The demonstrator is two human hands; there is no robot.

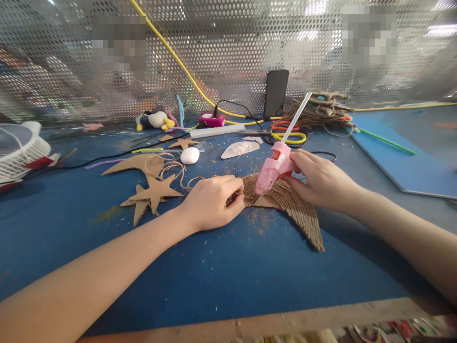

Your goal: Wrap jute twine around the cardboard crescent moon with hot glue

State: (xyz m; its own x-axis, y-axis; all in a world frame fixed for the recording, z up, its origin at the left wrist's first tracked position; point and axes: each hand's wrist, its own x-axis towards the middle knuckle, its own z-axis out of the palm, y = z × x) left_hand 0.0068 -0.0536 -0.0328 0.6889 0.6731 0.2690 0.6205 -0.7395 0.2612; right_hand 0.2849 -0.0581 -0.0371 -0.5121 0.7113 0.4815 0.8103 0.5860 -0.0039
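My right hand (321, 178) is wrapped round a pink glue gun (273, 171), with a clear glue stick (297, 116) standing out of its back. The gun's tip points down at a curved cardboard piece covered in rows of brown twine (300, 212). Just left of the tip, my left hand (216, 202) pinches at the piece's edge, where twine meets its fingers; exactly what lies between them is partly hidden. Loose twine (183, 178) runs from behind the left hand towards cardboard stars (157, 193) and a bare curved cardboard piece (135, 164).
Behind the hands lie a white egg-shaped object (190, 156), scissors (291, 137), a pink plug block (212, 119) and a twine bundle (317, 109). A black phone (276, 94) leans on the perforated metal screen (228, 57). A blue board (410, 157) is right, a white basket (23, 147) left.
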